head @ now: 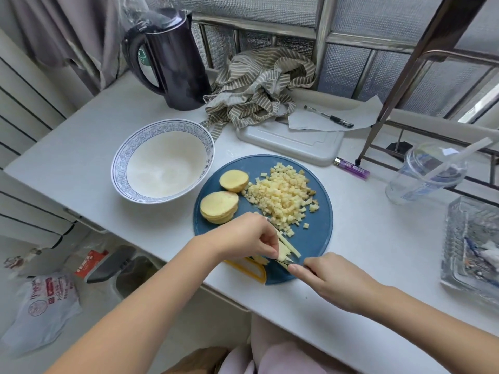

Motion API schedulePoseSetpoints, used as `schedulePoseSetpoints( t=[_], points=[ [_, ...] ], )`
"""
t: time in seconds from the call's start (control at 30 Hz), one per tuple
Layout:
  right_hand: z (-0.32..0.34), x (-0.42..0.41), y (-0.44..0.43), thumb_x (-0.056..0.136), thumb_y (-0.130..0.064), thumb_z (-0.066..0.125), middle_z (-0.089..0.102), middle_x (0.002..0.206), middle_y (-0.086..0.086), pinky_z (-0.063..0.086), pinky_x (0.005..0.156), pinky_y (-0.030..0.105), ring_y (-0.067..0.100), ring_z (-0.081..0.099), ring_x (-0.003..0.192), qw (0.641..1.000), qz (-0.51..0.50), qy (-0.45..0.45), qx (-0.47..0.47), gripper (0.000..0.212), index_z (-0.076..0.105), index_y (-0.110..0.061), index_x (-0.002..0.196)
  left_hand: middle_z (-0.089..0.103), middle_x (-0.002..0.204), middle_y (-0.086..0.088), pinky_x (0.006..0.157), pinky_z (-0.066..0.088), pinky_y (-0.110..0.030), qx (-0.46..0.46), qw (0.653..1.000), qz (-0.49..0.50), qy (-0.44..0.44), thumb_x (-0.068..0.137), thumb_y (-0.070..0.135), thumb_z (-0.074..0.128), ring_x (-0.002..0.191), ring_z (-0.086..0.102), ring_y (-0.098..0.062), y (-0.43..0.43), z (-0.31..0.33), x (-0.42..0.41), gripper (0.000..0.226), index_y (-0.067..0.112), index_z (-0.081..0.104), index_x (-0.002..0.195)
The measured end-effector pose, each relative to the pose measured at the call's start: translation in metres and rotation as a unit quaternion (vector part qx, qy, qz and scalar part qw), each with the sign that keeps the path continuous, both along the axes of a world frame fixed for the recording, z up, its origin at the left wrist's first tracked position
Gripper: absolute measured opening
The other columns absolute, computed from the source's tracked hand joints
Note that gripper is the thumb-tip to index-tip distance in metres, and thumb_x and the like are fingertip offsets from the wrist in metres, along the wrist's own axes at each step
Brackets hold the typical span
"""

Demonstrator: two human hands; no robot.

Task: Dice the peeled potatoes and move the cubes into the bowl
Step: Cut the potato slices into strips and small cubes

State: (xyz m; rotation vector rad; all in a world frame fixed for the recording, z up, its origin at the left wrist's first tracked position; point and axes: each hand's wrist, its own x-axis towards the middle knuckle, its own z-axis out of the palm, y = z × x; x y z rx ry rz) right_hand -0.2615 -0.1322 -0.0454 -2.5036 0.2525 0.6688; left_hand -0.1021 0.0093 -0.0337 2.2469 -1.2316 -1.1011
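Note:
A round blue cutting board [318, 233] lies on the white table. A heap of small potato cubes [283, 197] sits on its far half. A stack of potato slices [219, 207] and a potato end piece [233, 180] lie on its left side. At the near edge my left hand [248, 236] pinches a bundle of potato strips [287, 248]. My right hand [332, 279] grips a knife [285, 262] whose blade lies across the strips; its handle is hidden in the hand. An empty white bowl with a blue pattern [162, 160] stands left of the board.
A dark kettle [172, 60], a striped cloth [259, 87], a white board [291, 141] with paper and a pen [328, 116] stand behind. A purple lighter [352, 168], a plastic cup [429, 172] and a glass tray [472, 244] are on the right. The table edge runs close below my hands.

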Motion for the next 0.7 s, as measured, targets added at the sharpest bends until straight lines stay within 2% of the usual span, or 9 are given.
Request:
schedulePoseSetpoints(
  t=[0.1,0.27,0.4,0.53,0.7],
  points=[
    [-0.001,-0.001,0.002,0.099,-0.06,0.026,0.046,0.061,-0.007,0.032,0.055,0.025,0.009,0.042,0.056,1.0,0.004,0.0,0.001,0.052,0.041,-0.022,0.066,0.067,0.071,0.012,0.056,0.041,-0.016,0.016,1.0,0.007,-0.002,0.088,0.037,0.066,0.062,0.054,0.001,-0.001,-0.004,0.003,0.016,0.026,0.073,0.08],
    [0.002,-0.002,-0.003,0.098,-0.061,0.027,0.045,0.062,-0.006,0.035,0.061,0.031,0.011,0.042,0.057,1.0,0.009,0.0,0.004,0.052,0.04,-0.023,0.066,0.064,0.067,0.017,0.056,0.041,-0.016,0.032,0.999,0.005,-0.002,0.095,0.042,0.054,0.059,0.054,0.003,-0.004,-0.002,0.004,0.028,0.03,0.07,0.076],
    [0.008,-0.007,-0.013,0.095,-0.065,0.025,0.044,0.061,-0.003,0.039,0.064,0.035,0.015,0.042,0.058,1.0,0.014,-0.009,0.0,0.056,0.04,-0.02,0.066,0.07,0.08,0.014,0.075,0.053,-0.023,0.039,0.999,0.013,0.004,0.098,0.044,0.048,0.076,0.064,0.0,-0.004,0.004,0.003,0.036,0.024,0.074,0.085],
    [0.014,-0.014,-0.03,0.086,-0.073,0.018,0.046,0.061,-0.001,0.041,0.065,0.036,0.017,0.044,0.06,1.0,0.004,-0.007,-0.016,0.065,0.045,-0.016,0.069,0.072,0.088,0.009,0.083,0.053,-0.025,0.031,0.998,0.047,0.02,0.099,0.047,0.042,0.084,0.066,-0.005,-0.005,0.006,0.009,0.044,0.018,0.075,0.093],
    [0.02,-0.023,-0.048,0.094,-0.066,0.024,0.042,0.059,0.002,0.031,0.055,0.028,0.015,0.039,0.056,0.999,-0.003,-0.004,-0.05,0.061,0.04,-0.014,0.067,0.073,0.094,0.002,0.089,0.05,-0.028,0.022,0.996,0.068,0.05,0.101,0.047,0.035,0.091,0.066,-0.011,-0.011,0.001,0.015,0.052,0.015,0.074,0.096]
  ],
)
